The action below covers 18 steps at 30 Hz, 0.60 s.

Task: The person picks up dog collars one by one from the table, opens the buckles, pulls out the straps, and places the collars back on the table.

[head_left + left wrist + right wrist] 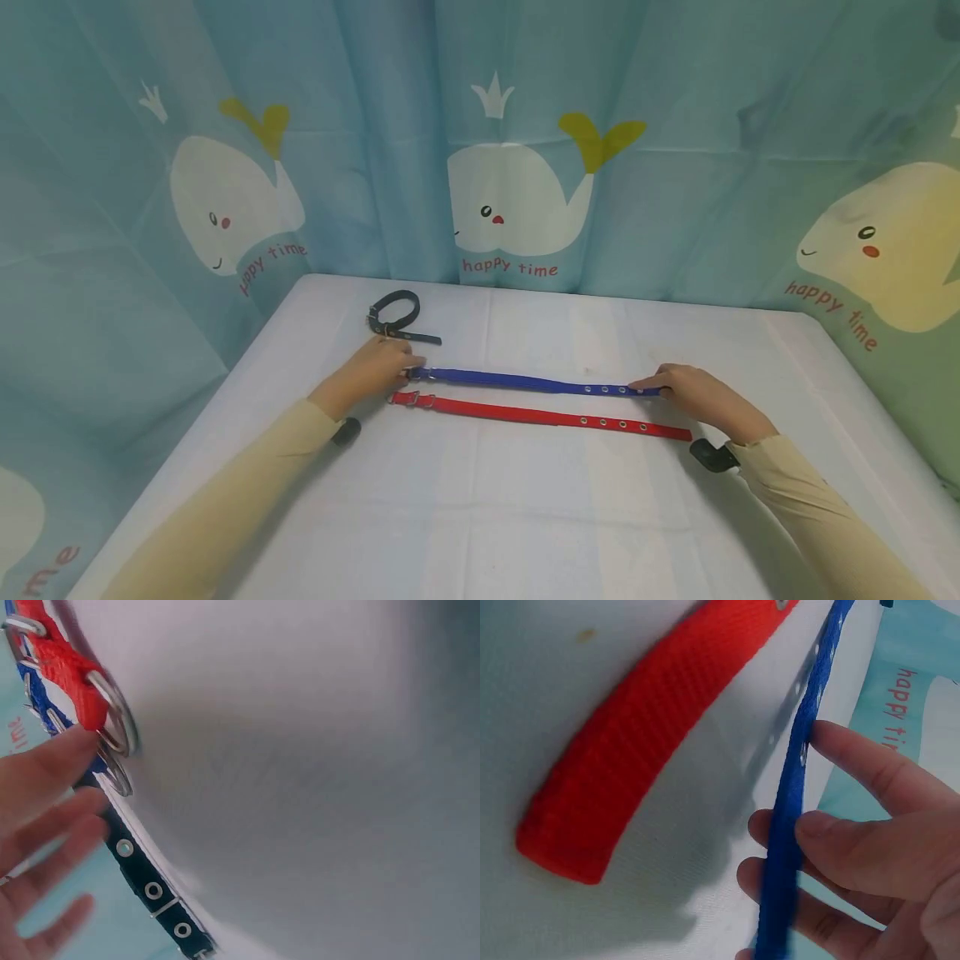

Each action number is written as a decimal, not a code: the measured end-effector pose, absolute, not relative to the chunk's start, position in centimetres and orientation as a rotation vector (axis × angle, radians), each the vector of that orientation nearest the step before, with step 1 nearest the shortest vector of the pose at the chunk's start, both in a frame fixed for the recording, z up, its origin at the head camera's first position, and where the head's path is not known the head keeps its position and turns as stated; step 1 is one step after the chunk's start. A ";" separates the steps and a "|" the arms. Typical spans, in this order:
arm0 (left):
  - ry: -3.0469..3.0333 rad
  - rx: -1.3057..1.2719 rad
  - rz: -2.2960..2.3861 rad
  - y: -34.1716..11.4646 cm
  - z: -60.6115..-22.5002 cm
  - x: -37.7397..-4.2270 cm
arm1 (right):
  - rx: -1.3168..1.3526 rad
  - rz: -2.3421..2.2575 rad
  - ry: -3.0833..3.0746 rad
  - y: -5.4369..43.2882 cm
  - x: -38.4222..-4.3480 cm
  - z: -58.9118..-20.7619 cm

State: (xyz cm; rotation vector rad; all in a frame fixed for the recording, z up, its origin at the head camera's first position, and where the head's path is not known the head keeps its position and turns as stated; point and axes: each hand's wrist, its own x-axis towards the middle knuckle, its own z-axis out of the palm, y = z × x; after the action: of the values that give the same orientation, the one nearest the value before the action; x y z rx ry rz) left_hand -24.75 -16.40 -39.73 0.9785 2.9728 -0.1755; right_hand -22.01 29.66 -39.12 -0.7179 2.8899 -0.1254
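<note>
A blue pet collar (495,380) stretches lengthwise across the table. At its buckle end my left hand (378,367) pinches it between thumb and index finger; the other fingers are spread in the left wrist view. My right hand (697,395) grips the strap near the holed tip, thumb on one side and fingers behind, and the strap stands off the cloth in the right wrist view. Just nearer lies a red collar (498,412), straight, its metal rings (112,712) at the left. Beyond my left hand is a black collar (405,321), curled in a loop with its tail out.
A white cloth covers the table (480,517). Blue-green curtains (405,167) with whale prints hang behind and at the sides. Dark devices sit under both wrists, the right one (714,456) close to the red collar's tip.
</note>
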 end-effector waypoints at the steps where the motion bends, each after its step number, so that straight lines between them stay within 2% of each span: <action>1: 2.979 1.005 -0.168 -16.4 -39.7 -24.6 | -0.717 -0.121 2.884 29.7 -22.0 -39.1; 6: 2.990 1.107 -0.135 -16.4 -39.3 -24.1 | -0.749 -0.101 2.894 29.4 -22.3 -38.9; 10: 3.011 1.051 -0.068 -16.9 -39.1 -24.0 | -0.809 -0.099 2.966 28.1 -22.7 -38.2; 18: 3.193 1.014 0.048 -19.8 -38.5 -25.4 | -1.029 -0.182 3.092 21.9 -25.1 -35.7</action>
State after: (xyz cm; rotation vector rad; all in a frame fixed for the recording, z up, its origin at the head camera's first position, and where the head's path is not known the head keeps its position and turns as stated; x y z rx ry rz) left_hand -25.36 -19.80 -38.45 1.0140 3.1934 0.0483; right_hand -25.13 21.91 -35.74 -1.0294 3.0925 -0.1816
